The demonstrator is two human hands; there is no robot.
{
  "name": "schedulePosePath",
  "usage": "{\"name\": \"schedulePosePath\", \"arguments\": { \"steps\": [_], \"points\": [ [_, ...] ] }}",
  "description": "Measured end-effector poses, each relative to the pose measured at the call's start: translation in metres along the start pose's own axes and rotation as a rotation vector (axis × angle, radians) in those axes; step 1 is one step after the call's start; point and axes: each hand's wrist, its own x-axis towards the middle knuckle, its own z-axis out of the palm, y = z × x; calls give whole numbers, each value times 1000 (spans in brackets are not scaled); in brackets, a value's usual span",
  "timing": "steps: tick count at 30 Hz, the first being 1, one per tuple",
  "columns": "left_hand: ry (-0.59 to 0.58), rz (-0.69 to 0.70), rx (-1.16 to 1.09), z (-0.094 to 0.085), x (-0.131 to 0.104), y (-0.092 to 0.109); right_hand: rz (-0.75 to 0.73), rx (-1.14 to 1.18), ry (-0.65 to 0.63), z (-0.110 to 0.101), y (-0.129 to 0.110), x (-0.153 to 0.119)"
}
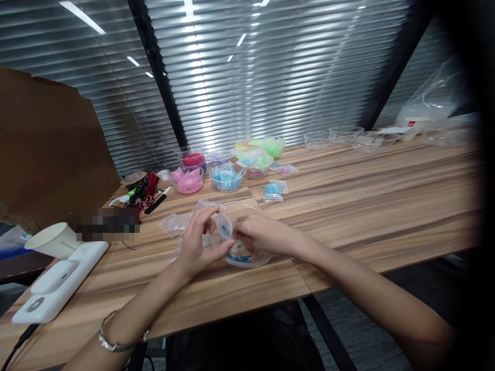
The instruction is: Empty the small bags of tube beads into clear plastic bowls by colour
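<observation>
Both hands at a small clear cup (225, 225) over a clear bowl (247, 259)
Left hand (199, 242) curls around it; right hand's (253, 234) fingers bunch, their grip unclear

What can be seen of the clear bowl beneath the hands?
The clear bowl is round and looks like plastic. It rests upright on the wooden table, near the front edge, with small blue pieces inside. The left hand and right hand hide parts of it; whether either touches its rim cannot be told.
</observation>
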Motion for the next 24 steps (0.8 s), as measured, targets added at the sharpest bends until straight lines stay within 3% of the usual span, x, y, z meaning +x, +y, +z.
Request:
{"name": "schedulePosePath", "arguments": {
  "steps": [3,8,12,17,24],
  "points": [
    [-5,-40,-21,0,-2,-4,19,-20,56,-1,0,4],
    [-36,-169,-67,0,-5,-13,47,134,319,-5,-2,10],
    [-90,-214,-93,0,-2,-14,32,251,432,-8,-2,12],
    [-176,-267,-171,1,0,-12,43,453,465,-8,-1,15],
    [-236,-333,-251,0,0,-13,32,593,402,-9,-1,17]
  ]
}}
